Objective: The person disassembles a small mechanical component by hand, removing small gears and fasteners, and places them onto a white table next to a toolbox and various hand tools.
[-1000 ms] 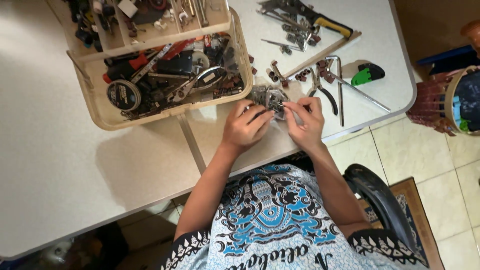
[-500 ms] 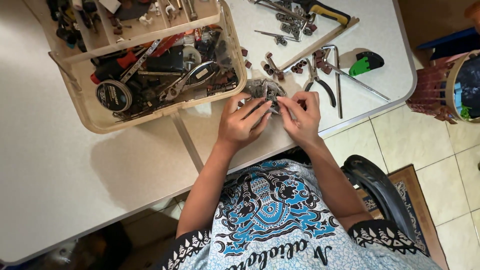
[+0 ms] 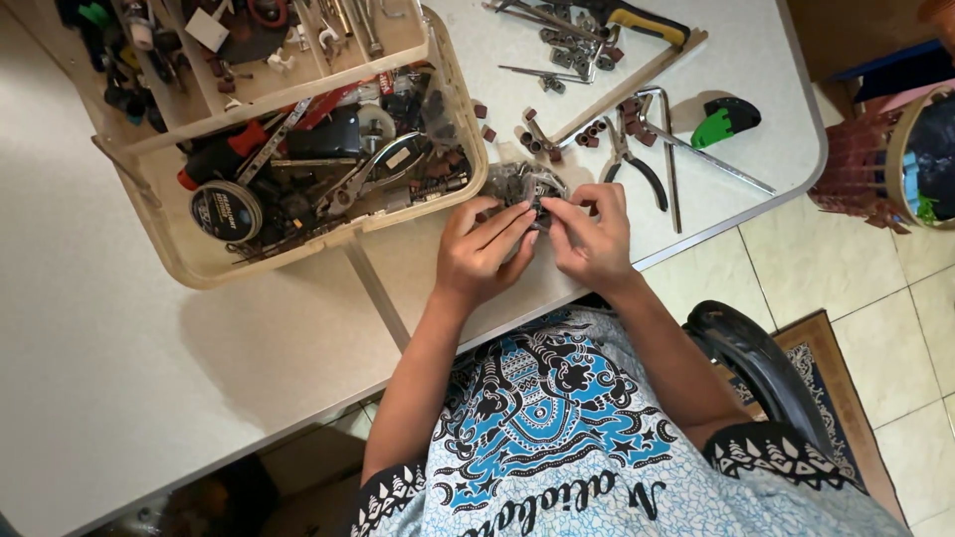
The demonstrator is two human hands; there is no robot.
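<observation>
Both of my hands meet over a small clear plastic bag of dark metal parts lying on the white table. My left hand pinches the bag's near side with fingers stretched toward it. My right hand grips the bag's right edge between thumb and fingertips. The bag sits just right of a beige tool box. What exactly is inside the bag is too small to tell.
The tool box holds a round tape measure, screwdrivers and several metal tools. Pliers, a green-and-black tool, small brown cylinders and loose bits lie on the table to the right. A black chair arm and a woven basket are near.
The view has shifted slightly, so the table and box sit a little differently in frame. My hands stay together on the small bag, fingers working at it with little movement.
</observation>
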